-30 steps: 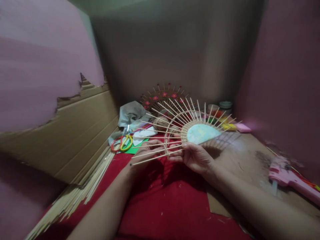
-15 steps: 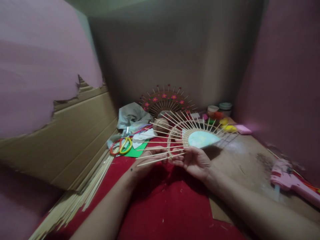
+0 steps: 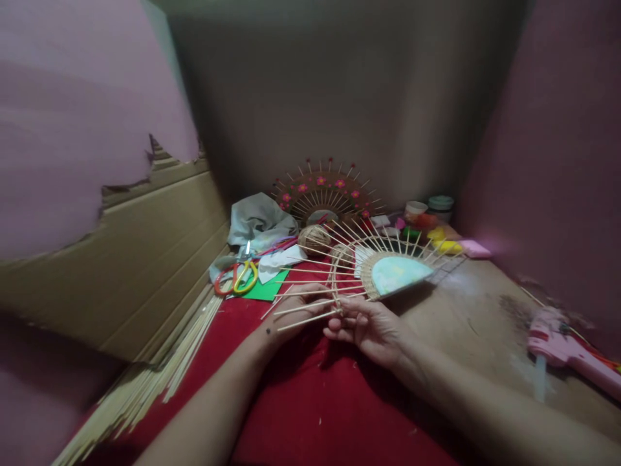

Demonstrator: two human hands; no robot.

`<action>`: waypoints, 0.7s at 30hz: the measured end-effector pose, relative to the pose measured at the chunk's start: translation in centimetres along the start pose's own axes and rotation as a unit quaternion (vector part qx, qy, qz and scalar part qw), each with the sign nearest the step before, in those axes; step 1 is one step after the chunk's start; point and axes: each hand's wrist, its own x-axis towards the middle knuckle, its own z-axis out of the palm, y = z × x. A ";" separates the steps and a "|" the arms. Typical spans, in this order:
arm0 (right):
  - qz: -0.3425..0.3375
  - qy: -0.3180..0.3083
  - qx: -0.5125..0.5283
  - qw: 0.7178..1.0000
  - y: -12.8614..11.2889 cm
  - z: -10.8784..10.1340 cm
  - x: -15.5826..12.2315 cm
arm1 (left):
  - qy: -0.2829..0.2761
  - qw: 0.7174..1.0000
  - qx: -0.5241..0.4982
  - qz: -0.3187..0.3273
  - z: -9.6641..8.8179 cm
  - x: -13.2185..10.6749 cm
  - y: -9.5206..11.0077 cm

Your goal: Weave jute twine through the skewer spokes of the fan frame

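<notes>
A half-round fan frame point(image 3: 400, 273) of thin sticks is held up before me, its pale blue-green centre edged with twine. A braided cord point(image 3: 334, 265) arcs across the sticks. My left hand point(image 3: 303, 309) lies behind the lower left sticks, its fingers closed around them and partly hidden. At the cord's lower end, my right hand point(image 3: 371, 329) pinches the cord and the stick there between thumb and fingers. A ball of twine point(image 3: 314, 240) rests behind the frame.
Scissors point(image 3: 246, 278) lie on green paper point(image 3: 266, 288) at the left, near a bundle of sticks point(image 3: 145, 395). A finished flowered fan point(image 3: 310, 184) leans at the back wall. A pink glue gun point(image 3: 557, 340) lies on cardboard point(image 3: 466, 336) at the right.
The fan frame has shifted slightly right and tilted. My right hand has moved from beside the centre piece down to the cord's lower end.
</notes>
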 end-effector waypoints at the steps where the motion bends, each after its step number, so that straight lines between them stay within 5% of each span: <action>1: 0.009 0.006 -0.016 1.000 0.0 0.0 -0.1 | 0.001 1.000 0.019 0.005 -0.1 0.0 0.0; 5: 0.030 0.021 -0.049 0.998 -0.1 0.1 -0.2 | 0.028 0.999 0.034 0.012 -0.2 0.1 -0.3; 13: -0.018 0.006 -0.058 0.998 -0.2 0.0 -0.4 | 0.027 0.988 -0.128 -0.080 0.4 0.4 -0.5; 21: -0.055 -0.044 -0.039 0.997 -1.8 0.8 -1.7 | -0.060 0.998 -0.021 0.005 -2.0 2.8 -0.3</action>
